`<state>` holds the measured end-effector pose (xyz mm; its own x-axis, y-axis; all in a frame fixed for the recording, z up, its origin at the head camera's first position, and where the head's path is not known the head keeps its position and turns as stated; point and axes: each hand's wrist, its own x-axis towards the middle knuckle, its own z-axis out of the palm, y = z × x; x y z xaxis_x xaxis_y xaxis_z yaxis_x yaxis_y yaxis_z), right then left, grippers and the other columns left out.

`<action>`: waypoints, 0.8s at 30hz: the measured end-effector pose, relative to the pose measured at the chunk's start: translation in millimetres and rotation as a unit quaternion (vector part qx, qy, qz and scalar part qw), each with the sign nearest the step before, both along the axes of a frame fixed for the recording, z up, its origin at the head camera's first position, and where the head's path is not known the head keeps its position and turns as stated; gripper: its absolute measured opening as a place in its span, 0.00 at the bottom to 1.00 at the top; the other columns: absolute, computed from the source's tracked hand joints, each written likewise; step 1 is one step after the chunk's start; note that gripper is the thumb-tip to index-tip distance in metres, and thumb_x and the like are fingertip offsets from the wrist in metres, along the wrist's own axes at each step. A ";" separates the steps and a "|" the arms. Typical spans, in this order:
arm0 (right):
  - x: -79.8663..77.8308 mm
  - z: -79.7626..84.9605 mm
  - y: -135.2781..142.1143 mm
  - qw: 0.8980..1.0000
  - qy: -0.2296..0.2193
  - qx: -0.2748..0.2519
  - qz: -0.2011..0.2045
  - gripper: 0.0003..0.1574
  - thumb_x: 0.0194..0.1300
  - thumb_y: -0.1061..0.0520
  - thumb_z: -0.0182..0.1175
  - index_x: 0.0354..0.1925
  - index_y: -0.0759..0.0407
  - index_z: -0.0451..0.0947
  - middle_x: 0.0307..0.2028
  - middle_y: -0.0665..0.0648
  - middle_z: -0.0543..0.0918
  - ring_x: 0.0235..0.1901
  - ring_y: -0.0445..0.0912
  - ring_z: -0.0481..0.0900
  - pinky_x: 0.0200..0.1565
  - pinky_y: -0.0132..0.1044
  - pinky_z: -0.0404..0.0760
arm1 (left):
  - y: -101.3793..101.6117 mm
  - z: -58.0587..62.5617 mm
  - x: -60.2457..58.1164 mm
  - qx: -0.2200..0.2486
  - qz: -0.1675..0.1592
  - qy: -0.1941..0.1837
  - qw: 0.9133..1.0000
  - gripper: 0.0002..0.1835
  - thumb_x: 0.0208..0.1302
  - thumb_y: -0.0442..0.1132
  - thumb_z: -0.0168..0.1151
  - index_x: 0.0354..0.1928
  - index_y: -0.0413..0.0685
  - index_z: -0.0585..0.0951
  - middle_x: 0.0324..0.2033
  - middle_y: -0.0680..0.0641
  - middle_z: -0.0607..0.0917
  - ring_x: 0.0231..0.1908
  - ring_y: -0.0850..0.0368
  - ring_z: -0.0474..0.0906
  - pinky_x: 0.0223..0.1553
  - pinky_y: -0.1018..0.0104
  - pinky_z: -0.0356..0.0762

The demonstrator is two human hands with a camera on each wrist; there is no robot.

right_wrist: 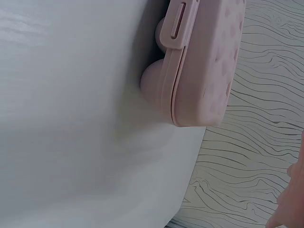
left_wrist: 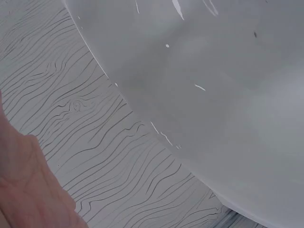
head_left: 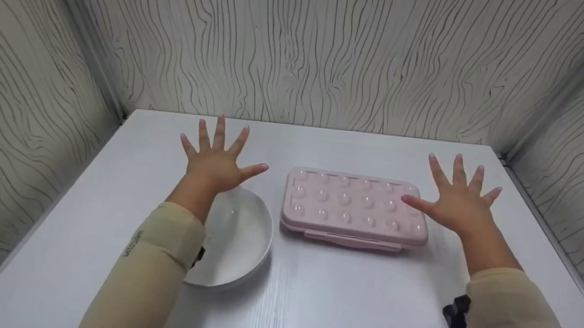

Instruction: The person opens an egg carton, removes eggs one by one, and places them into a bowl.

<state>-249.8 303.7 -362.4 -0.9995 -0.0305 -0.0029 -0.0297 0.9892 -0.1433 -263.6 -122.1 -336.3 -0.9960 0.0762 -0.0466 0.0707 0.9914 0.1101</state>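
Observation:
A pink egg box (head_left: pixel 344 204) with a bumpy lid lies on the white table, its front latch (head_left: pixel 352 241) closed down. To its left is a white round bowl (head_left: pixel 242 239), partly covered by the left forearm. My left hand (head_left: pixel 213 170) hovers over the bowl's far side with fingers spread, holding nothing. Fingers also fanned out, my right hand (head_left: pixel 457 204) is above the right end of the egg box; the thumb overlaps the lid in the head view, and I cannot tell whether it touches. The right wrist view shows the egg box (right_wrist: pixel 204 71) from its end, with rounded cups underneath.
White wood-grain panels (head_left: pixel 303 47) enclose the table (head_left: pixel 310 305) at the back and both sides. Both forearms wear beige sleeves (head_left: pixel 148 268), each with a small black camera piece (head_left: pixel 457 313) near the wrist.

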 end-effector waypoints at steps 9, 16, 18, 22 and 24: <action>6.0 4.3 -11.3 0.999 -0.010 -0.022 0.025 0.65 0.48 0.17 0.43 0.70 0.41 0.26 0.68 0.69 0.25 0.62 0.71 0.18 0.47 0.76 0.24 | 27.7 1.2 3.7 0.009 -0.049 0.001 0.999 0.49 0.46 0.82 0.28 0.69 0.72 0.36 0.68 0.43 0.25 0.65 0.36 0.20 0.58 0.32 0.23; 6.0 0.9 -18.9 0.998 -0.038 -0.025 0.035 0.66 0.46 0.15 0.42 0.70 0.42 0.27 0.68 0.69 0.26 0.63 0.70 0.20 0.52 0.74 0.26 | 56.2 4.9 9.1 0.038 -0.066 -0.018 0.997 0.47 0.49 0.80 0.34 0.69 0.73 0.38 0.70 0.44 0.29 0.67 0.37 0.23 0.63 0.37 0.30; 6.2 -1.6 -20.5 0.998 -0.043 -0.019 0.040 0.67 0.45 0.15 0.42 0.71 0.43 0.28 0.68 0.69 0.27 0.63 0.71 0.23 0.53 0.74 0.29 | 64.4 4.5 10.9 0.044 -0.073 -0.021 0.996 0.47 0.50 0.79 0.37 0.70 0.73 0.39 0.70 0.44 0.30 0.67 0.37 0.24 0.63 0.38 0.31; 8.1 -6.2 -25.5 0.998 -0.045 -0.010 0.053 0.67 0.45 0.16 0.44 0.71 0.43 0.30 0.68 0.70 0.30 0.64 0.71 0.28 0.54 0.74 0.33 | 80.1 0.3 14.0 0.049 -0.089 -0.026 0.994 0.48 0.50 0.77 0.44 0.70 0.71 0.42 0.70 0.43 0.31 0.67 0.37 0.26 0.65 0.41 0.35; 9.3 -9.3 -28.5 0.997 -0.046 -0.009 0.063 0.66 0.46 0.16 0.45 0.71 0.44 0.31 0.69 0.70 0.32 0.64 0.71 0.30 0.55 0.73 0.35 | 87.8 -4.2 15.2 0.047 -0.096 -0.031 0.994 0.48 0.50 0.75 0.47 0.70 0.70 0.44 0.70 0.43 0.32 0.67 0.37 0.26 0.65 0.44 0.38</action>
